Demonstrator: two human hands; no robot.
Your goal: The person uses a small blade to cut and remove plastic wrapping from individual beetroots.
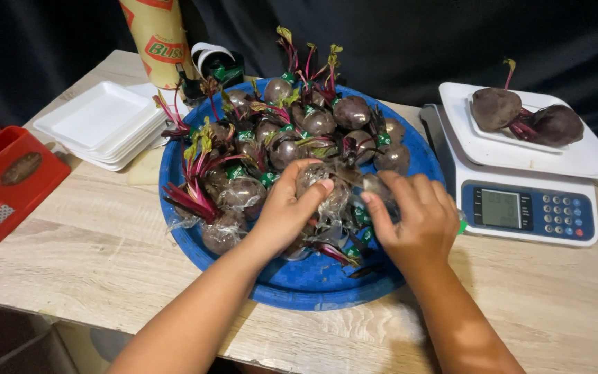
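Both of your hands were down in the blue round tray point(299, 287) of beetroots. Your left hand point(286, 208) curled over a plastic-wrapped beetroot point(320, 181) near the tray's middle, thumb pressed on its top and fingers closed around it. Your right hand point(413, 218) sat just beside it, fingers bent and pinching at the clear wrap point(337, 225) and a small beetroot point(375, 185) on that side; whether it fully gripped the beet, you could not tell from this view.

Around your hands lay the heap of wrapped beetroots point(299, 131), many with red stalks and yellowing leaves poking up, some with green tape at the neck. The tray rested on the pale wooden worktop point(84, 242).

To your right stood a white weighing scale point(527, 201) with a blue keypad panel; on its platter a white foam tray point(513, 137) carried two unwrapped beetroots point(527, 116) touching each other. To your left, behind the blue tray, was a stack of white foam trays point(98, 121), and further left a red plastic box point(5, 183). A roll of cling film point(157, 41) stood upright behind the blue tray.
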